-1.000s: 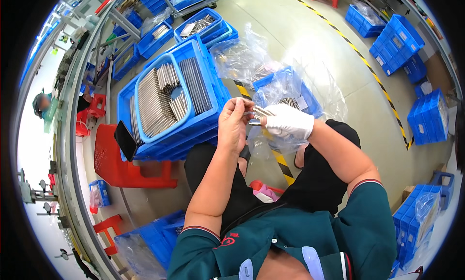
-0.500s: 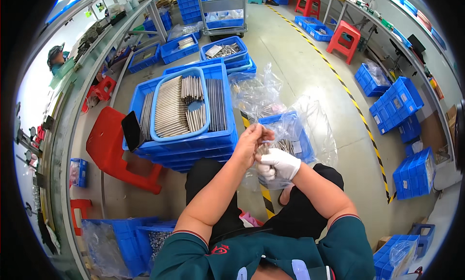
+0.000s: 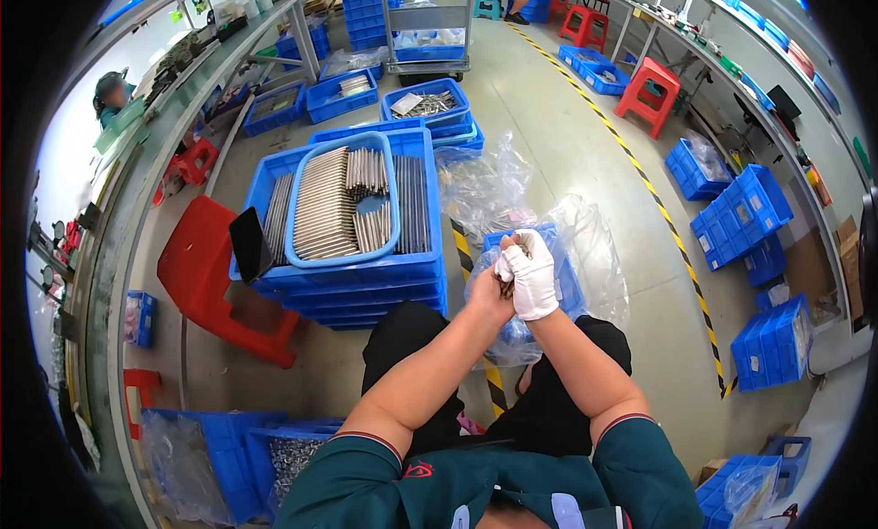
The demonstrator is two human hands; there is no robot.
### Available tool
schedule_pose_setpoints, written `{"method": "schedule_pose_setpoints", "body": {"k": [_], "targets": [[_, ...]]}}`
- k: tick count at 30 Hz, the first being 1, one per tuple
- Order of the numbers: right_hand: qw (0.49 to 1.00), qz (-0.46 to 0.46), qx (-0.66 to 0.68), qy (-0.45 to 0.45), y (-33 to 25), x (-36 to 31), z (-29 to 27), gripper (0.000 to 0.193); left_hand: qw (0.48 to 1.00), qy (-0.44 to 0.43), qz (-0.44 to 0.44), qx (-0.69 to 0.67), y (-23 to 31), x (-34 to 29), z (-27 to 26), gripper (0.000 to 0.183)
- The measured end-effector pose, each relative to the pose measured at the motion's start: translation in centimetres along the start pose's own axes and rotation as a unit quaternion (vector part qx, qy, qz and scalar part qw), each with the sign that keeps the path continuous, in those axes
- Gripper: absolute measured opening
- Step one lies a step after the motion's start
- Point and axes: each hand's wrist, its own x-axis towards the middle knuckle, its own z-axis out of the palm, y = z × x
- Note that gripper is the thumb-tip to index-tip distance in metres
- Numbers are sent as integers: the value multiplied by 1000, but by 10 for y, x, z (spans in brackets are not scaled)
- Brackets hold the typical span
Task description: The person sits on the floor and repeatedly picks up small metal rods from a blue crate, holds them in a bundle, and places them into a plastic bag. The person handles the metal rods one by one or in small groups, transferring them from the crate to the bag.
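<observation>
My bare left hand (image 3: 487, 293) and my white-gloved right hand (image 3: 533, 277) are pressed together in front of my knees. Both are closed around a bundle of short metal rods (image 3: 506, 288); only some rod ends show between the fingers. Under the hands lies a blue crate (image 3: 571, 287) partly covered by clear plastic; my hands hide most of its inside. To the left, a light-blue tray (image 3: 396, 204) holds neat rows of similar silver rods (image 3: 325, 204). It rests in a larger blue crate (image 3: 430, 241), with longer grey rods on either side.
A dark flat panel (image 3: 250, 244) leans at the crate stack's left corner, beside a red plastic stool (image 3: 206, 273). Clear plastic bags (image 3: 489, 177) lie on the floor. Ahead stand a trolley (image 3: 426, 21) and a tray of metal parts (image 3: 430, 104). Benches (image 3: 174, 117) run along both sides.
Both hands have moved up and forward over the crate. The gloved hand now wraps the bundle from above, and the bare hand has closed around it; its fingers were raised before.
</observation>
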Motion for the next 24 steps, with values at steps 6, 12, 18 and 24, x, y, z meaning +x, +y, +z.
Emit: {"method": "schedule_pose_setpoints", "body": {"k": [6,12,18,24], "targets": [[998,-5,55,-7,9,0,-9,17,987,107,11,116,-12,-27,23,32],[965,-90,-244,17,2,-3,-18,31,894,100,159,406,16,-6,-16,25],[948,197,-214,-127,-4,-18,-50,32,541,55,419,727,44,-44,42,22],[880,382,30,-279,-20,-31,-55,34,590,-40,274,759,45,-62,53,23]]}}
